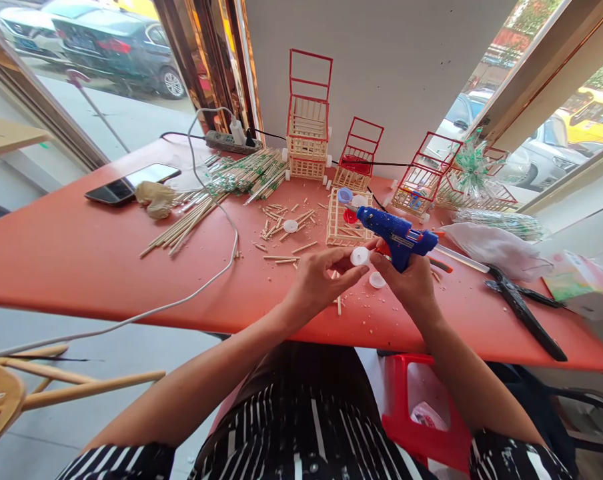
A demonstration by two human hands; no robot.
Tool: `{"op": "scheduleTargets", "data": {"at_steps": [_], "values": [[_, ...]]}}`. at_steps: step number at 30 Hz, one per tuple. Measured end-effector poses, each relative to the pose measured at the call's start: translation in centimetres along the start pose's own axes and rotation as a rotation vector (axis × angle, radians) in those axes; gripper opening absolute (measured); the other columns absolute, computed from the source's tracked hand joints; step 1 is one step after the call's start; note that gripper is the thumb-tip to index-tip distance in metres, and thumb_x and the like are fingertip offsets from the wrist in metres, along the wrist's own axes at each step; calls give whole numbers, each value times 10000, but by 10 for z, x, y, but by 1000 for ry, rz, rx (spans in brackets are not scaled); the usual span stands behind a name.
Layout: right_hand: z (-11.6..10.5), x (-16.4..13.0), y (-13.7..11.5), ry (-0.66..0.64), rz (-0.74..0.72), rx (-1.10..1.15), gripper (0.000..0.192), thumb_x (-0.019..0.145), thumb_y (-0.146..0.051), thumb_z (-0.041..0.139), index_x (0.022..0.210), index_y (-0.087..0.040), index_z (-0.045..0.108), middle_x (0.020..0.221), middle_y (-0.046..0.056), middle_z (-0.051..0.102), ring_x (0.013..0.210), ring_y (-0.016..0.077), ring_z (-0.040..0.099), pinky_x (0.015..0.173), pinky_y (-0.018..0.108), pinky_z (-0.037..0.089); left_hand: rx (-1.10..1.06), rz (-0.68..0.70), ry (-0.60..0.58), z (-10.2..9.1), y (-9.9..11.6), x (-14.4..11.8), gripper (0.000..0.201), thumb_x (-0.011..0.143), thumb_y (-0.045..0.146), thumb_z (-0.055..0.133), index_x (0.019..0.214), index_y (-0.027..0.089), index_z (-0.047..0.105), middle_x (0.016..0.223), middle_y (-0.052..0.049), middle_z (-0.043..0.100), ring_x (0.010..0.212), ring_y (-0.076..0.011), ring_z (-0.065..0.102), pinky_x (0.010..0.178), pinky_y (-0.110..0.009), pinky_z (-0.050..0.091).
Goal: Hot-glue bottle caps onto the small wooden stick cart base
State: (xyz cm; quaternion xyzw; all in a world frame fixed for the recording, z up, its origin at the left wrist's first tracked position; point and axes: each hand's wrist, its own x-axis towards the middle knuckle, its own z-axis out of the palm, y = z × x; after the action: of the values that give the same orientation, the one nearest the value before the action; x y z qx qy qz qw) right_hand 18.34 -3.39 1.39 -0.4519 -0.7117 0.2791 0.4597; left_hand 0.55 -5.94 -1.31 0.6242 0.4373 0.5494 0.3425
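Note:
Pinched in the fingers of my left hand (321, 277) is a white bottle cap (360, 256). My right hand (409, 283) is wrapped round the grip of a blue glue gun (394, 230), its nozzle pointing up and left. The right fingertips come close to the cap; whether they touch it I cannot tell. Another white cap (377, 280) lies on the table under my hands. Just beyond the gun stands a small frame of wooden sticks (339, 227), with a blue cap (345, 195) and a red cap (350, 215) at it.
Stick-built carts with red handles (309, 110) stand along the wall. Bundled sticks (251, 170), a phone (154, 173) and a white cord (236, 240) lie left on the red table (81, 267). Black cutters (526, 313) lie right. Cut stick pieces (301, 220) are scattered mid-table.

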Motion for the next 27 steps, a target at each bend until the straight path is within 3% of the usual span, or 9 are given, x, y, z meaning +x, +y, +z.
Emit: {"op": "scheduleTargets", "data": {"at_steps": [9,15,23,27], "values": [[2,-1,2,15,3,-12,242,853,-470,762,895,-233,734,888,41,787,817,232,713,759,363,584,-237,-60,-9,-4,-1,0,336,847,385,817,1107,173,837,1115,-93,842,939,-205,751,816,-281,586],[0,-2,3,-1,-15,11,252,884,-475,753,905,-227,713,923,46,775,802,215,693,771,358,564,-354,-182,-39,-7,-6,0,405,822,428,841,1107,143,803,1099,-116,828,973,-218,752,868,-307,588],[-18,-3,0,-133,28,147,522,980,-702,598,882,-205,723,640,6,598,560,143,502,541,302,364,-290,-217,64,-23,-8,4,447,727,460,921,1035,154,812,987,-85,818,827,-181,730,749,-267,571],[-18,-3,-6,-215,70,174,558,965,-737,597,874,-199,716,601,4,597,515,129,457,503,296,322,-197,-152,134,-32,-11,7,377,753,436,894,1011,171,817,1028,-79,821,885,-186,736,784,-274,584]]}}
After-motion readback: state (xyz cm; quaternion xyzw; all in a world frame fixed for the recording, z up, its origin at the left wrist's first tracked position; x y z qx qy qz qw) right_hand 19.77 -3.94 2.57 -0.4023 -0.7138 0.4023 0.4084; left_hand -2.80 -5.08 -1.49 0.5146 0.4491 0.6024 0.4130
